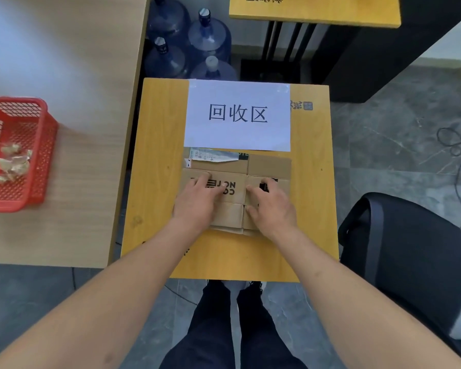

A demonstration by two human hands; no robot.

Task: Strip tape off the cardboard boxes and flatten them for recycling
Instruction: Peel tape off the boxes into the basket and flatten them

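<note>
1. While the flattened cardboard box (237, 182) lies mid-surface (157, 155), near the paper sign (237, 115), both hands press it.
2. Left hand (197, 203) and right hand (272, 206) are spread flat, gripping nothing.
3. Next, probably release.

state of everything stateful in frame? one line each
cardboard box: flattened, lying on yellow table
left hand: open, pressing down on the box
right hand: open, pressing down on the box
shipping label: partly peeled, torn edge
red basket: upright, holds crumpled tape
water jugs: upright, capped
</note>
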